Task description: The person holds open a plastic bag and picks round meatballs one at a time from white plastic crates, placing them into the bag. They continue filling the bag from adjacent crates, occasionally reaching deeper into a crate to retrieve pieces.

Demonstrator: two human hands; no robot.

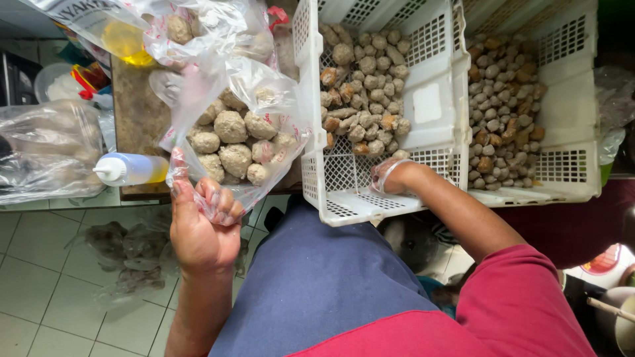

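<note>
My left hand [198, 225] grips the open mouth of a clear plastic bag [241, 142] that holds several large grey meatballs. The bag rests on the edge of a brown counter [135, 116]. My right hand [390, 175], covered by a thin clear plastic glove, reaches into a white perforated plastic basket [344, 198] and closes on something small that I cannot make out. That basket holds a heap of small grey and brown balls [364, 86]. I wear a blue apron and a red sleeve.
A second white basket [569, 172] with small balls stands to the right. More filled plastic bags [205, 33] lie at the back of the counter. A squeeze bottle [129, 170] of yellow liquid lies at the counter's edge. Crumpled plastic lies on the tiled floor [46, 291].
</note>
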